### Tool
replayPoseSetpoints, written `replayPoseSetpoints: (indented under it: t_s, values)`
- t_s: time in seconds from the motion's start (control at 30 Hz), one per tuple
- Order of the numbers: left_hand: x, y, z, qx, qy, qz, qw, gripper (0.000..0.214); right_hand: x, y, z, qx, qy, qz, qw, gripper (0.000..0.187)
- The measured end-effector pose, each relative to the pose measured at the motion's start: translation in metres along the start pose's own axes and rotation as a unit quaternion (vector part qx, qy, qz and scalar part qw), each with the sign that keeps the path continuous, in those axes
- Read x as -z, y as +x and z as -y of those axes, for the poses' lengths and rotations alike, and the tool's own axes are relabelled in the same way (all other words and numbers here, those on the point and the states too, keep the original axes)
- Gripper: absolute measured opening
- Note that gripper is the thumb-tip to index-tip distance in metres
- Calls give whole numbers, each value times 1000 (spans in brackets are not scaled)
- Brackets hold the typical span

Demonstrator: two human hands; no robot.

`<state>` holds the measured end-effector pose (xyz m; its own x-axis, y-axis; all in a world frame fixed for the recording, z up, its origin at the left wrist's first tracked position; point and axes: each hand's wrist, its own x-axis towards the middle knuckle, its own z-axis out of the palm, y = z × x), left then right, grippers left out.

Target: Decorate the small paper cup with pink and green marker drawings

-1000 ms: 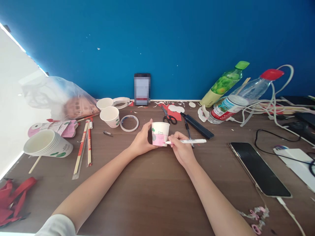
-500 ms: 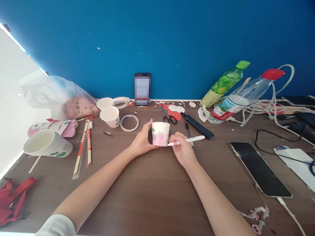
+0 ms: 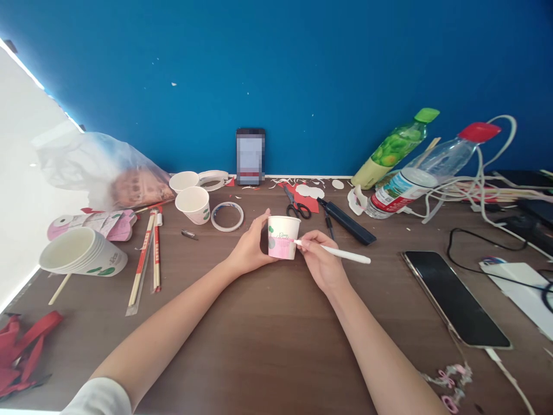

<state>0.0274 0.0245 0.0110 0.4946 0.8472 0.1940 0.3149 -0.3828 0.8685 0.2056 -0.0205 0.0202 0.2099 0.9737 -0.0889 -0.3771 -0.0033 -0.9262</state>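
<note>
A white paper cup (image 3: 283, 237) stands upright in front of me, its lower part coloured pink, with green leaf prints and small lettering. My left hand (image 3: 254, 245) is wrapped round the cup's left side, thumb low and fingers behind. Between the fingers of my right hand (image 3: 322, 259) is a white marker (image 3: 345, 254), its tip against the right side of the cup near the top of the pink band. The marker's back end points right and slightly down. Beyond the cup lie black-handled scissors (image 3: 298, 208) on red paper (image 3: 307, 202).
Two paper cups (image 3: 192, 205) and a tape roll (image 3: 227, 217) sit left of centre. Stacked cups (image 3: 82, 252) and wrapped chopsticks (image 3: 142, 262) are further left. A black box cutter (image 3: 349, 222), leaning bottles (image 3: 404, 184), cables and a phone (image 3: 455, 298) occupy the right.
The marker's tip has risen from the cup's lower edge to the top of the pink band, and its back end has swung down. The left hand still holds the cup.
</note>
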Motion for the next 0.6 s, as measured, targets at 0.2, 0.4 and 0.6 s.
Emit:
replayPoseSetpoints:
  t_s: [0.2,0.4,0.6]
  values:
    - [0,1,0,2,5,1,1000,95,-1,0,0,-5,-13,-3,1000,10]
    - [1,0,0,0,4,-3,1000,96,-1,0,1,-7,-27,-5,1000,13]
    - [1,0,-1,1,9,-2,1000,95,-3,-1,3,-2,-30,-1,1000,13]
